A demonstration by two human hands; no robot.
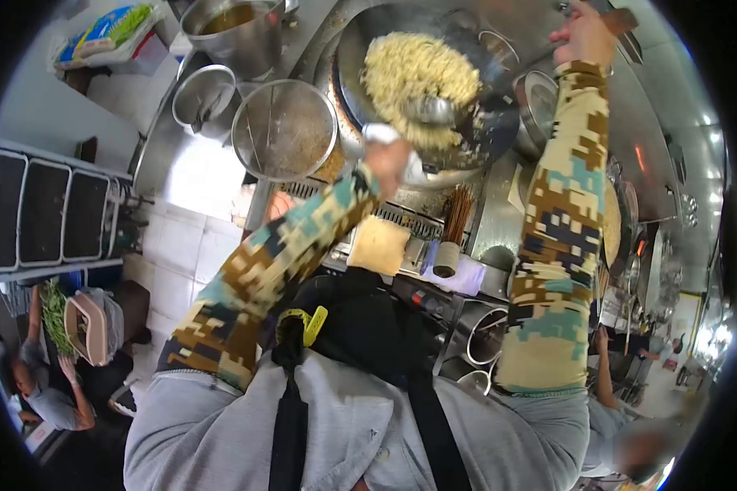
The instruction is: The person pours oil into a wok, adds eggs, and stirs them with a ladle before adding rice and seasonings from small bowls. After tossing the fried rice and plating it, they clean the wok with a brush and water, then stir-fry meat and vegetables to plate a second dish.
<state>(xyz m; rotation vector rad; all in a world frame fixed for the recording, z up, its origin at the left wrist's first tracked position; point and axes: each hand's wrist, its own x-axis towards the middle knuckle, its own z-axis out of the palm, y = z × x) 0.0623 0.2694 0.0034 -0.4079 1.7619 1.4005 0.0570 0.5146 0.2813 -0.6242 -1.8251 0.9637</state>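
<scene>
Steadily brace the round black metal wok (350, 61) with the left hand (389, 162), clenched on white cloth (415, 169) at the near rim; with the right hand (585, 39), gripping a brown wooden handle (621, 20), sweep the steel ladle (428, 110) under the pale yellow noodles (418, 69) beyond the left.

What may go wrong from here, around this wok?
The left hand holds a white cloth at the near edge of the wok; if the cloth slips, the fingers may get burned. A strong push might throw some of the pale food over the rim. The brush close to the wok might scorch if pushed against it.
</scene>
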